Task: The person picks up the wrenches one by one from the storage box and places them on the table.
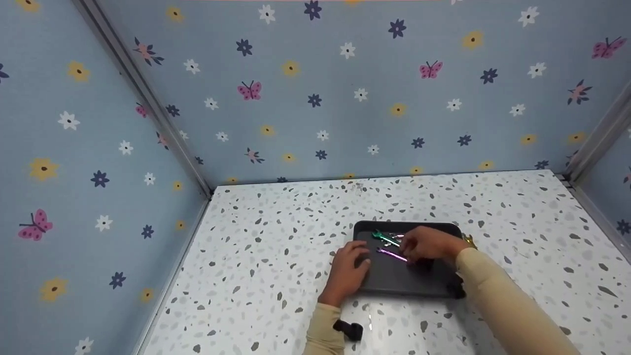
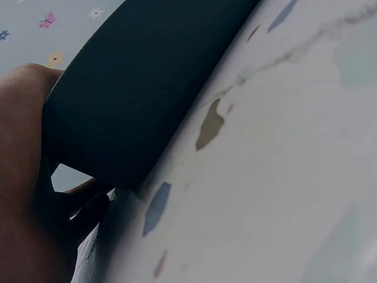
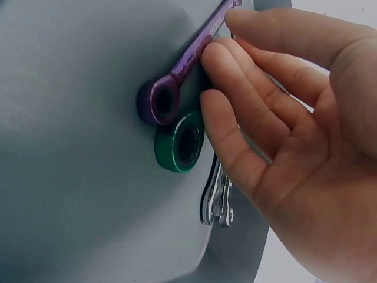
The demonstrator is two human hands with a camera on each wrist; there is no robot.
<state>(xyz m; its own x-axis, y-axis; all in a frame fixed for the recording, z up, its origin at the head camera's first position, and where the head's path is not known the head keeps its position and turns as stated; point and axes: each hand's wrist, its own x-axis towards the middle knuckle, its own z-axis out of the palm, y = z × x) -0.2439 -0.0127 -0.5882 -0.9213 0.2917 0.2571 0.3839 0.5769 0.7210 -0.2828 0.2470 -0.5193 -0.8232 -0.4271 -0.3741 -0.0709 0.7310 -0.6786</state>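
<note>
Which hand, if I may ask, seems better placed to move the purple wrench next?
Likely the right hand: it is at the purple wrench; the left hand holds the tray.

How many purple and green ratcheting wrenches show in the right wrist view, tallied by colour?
Purple ratcheting wrench: 1
Green ratcheting wrench: 1
Total: 2
The silver tools beside them overlap too much to count surely, so they are left out.
</note>
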